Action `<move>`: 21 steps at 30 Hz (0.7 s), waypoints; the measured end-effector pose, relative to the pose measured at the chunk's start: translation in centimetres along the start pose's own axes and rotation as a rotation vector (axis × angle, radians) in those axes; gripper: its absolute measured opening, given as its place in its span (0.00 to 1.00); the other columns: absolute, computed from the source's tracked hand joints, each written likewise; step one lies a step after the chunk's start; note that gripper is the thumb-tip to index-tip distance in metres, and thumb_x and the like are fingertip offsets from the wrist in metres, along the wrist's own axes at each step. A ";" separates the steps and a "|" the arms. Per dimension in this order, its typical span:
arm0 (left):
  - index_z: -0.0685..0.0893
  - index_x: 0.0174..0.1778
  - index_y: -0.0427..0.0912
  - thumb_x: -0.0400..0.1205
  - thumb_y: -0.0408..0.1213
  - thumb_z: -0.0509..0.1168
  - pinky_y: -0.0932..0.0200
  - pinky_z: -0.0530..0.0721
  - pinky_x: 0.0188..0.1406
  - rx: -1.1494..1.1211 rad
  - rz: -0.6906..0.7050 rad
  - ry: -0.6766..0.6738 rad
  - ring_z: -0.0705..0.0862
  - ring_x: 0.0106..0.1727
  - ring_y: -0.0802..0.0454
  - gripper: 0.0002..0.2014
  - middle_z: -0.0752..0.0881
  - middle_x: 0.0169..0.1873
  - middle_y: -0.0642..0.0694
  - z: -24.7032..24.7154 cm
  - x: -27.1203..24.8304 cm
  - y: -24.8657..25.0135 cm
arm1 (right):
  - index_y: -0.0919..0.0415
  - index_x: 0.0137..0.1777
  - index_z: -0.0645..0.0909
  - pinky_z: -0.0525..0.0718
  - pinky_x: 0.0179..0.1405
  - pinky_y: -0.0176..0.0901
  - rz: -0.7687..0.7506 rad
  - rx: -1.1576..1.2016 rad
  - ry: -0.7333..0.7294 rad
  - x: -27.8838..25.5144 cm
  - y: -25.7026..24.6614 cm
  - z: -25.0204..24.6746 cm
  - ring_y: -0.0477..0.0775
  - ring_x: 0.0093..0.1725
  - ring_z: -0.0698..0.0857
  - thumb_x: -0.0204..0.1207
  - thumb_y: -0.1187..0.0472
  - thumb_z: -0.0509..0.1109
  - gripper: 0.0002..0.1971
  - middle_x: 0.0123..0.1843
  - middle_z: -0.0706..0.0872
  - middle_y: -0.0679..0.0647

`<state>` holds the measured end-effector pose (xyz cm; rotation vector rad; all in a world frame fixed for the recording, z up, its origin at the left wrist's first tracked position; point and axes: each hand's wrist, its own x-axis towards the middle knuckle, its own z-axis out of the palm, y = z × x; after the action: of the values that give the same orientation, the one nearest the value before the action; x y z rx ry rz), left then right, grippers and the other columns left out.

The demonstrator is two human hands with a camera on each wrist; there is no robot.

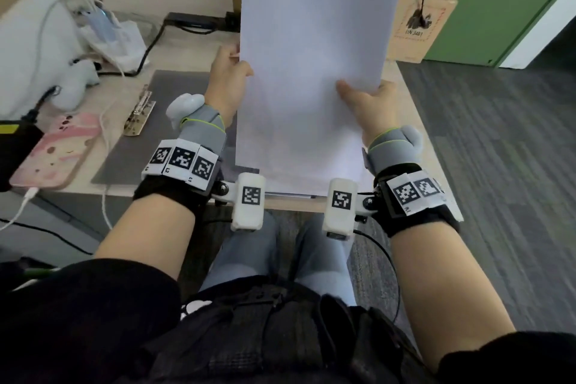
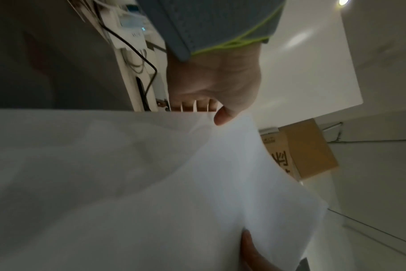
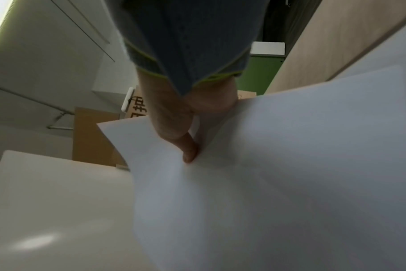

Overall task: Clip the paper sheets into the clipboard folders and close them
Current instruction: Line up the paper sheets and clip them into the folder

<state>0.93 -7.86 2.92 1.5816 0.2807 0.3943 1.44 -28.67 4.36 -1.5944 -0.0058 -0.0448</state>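
Both hands hold up a white stack of paper sheets (image 1: pixel 311 56) above the desk, tilted toward me. My left hand (image 1: pixel 229 78) pinches its left edge, thumb on the front and fingers behind; in the left wrist view the thumb tip (image 2: pixel 223 116) presses on the paper (image 2: pixel 151 183). My right hand (image 1: pixel 367 100) pinches the right edge, thumb lying across the front of the paper (image 3: pixel 278 174). An open grey clipboard folder (image 1: pixel 162 131) lies flat on the desk under the left hand, its metal clip (image 1: pixel 140 112) at its left side. The paper hides the folder's right part.
A pink phone (image 1: pixel 56 153) on a white cable lies at the desk's left edge. Behind it are a white bag (image 1: pixel 28 40), a power strip (image 1: pixel 103 22) and black cables. A cardboard box (image 1: pixel 427 9) and a green cabinet (image 1: pixel 505 0) stand at the right.
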 end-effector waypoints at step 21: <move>0.67 0.76 0.42 0.82 0.34 0.56 0.55 0.69 0.70 0.616 -0.355 0.264 0.73 0.73 0.38 0.24 0.75 0.73 0.39 -15.4 -1.4 -7.3 | 0.56 0.31 0.72 0.80 0.47 0.44 0.280 -0.303 -0.046 -0.3 5.3 10.5 0.56 0.43 0.79 0.71 0.71 0.69 0.13 0.43 0.81 0.57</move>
<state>-6.32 5.92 -4.09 2.0269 0.9422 0.2466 1.59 -18.25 -1.17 -1.8848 0.1960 0.2183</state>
